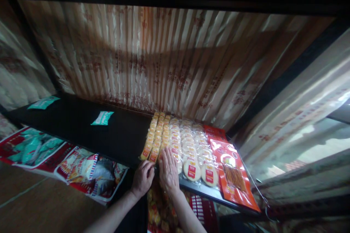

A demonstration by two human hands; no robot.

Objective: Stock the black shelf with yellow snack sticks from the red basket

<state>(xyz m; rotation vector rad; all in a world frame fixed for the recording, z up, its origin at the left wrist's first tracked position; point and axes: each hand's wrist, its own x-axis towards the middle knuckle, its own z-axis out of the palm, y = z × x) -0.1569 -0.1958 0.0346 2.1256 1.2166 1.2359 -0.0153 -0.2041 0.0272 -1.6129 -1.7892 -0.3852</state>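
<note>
Both my hands rest at the front edge of a black shelf (120, 134). My left hand (142, 178) is curled, its fingers closed at the front end of a row of orange-yellow snack packets (153, 136). My right hand (168, 169) lies flat with fingers stretched out on the neighbouring row of clear-wrapped round pale cakes (188, 145) with red labels. To the right of the cakes lie red-orange packs (232, 174) holding brown sticks. What my left fingers grip is hidden.
Two small green packets (102, 118) (43, 102) lie on the bare left part of the shelf. Striped shiny packaging (153, 58) hangs behind. Below the shelf sit bags with red and teal print (32, 149) and more snack packs (161, 211).
</note>
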